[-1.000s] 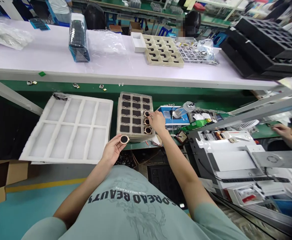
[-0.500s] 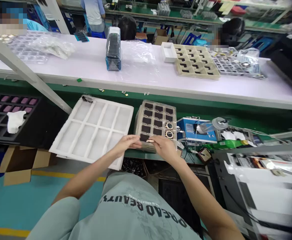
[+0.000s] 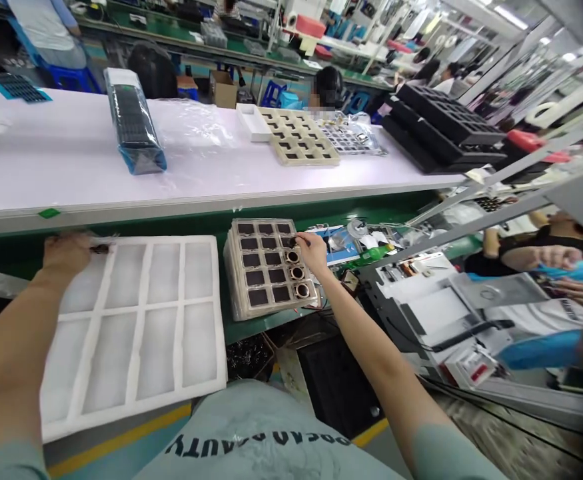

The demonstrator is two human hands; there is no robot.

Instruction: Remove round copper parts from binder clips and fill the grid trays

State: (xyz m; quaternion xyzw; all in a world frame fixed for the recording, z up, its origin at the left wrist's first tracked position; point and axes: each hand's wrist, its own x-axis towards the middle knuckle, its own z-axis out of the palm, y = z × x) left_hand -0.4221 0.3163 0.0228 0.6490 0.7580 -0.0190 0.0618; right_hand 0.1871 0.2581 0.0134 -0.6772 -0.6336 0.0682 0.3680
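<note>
Our right grip [image 3: 313, 252] pinched a dark piece [image 3: 292, 241] by the right edge of the tray stack [image 3: 232, 280]; across a narrow gap lay the foam tray [image 3: 177, 305], our left grip [image 3: 66, 253], hold unclear, at its far corner.

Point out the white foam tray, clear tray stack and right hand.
White foam tray [image 3: 140, 307]: head view, on its middle divider.
Clear tray stack [image 3: 232, 273]: head view, on its left side.
Right hand [image 3: 314, 254]: head view, mid-hand.

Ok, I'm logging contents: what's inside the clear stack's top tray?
Dark rectangular pieces fill the left and middle columns; three round gold-rimmed pieces show clearly in the right column. The right hand partly hides that column; whatever lies beneath the pieces is covered.
</note>
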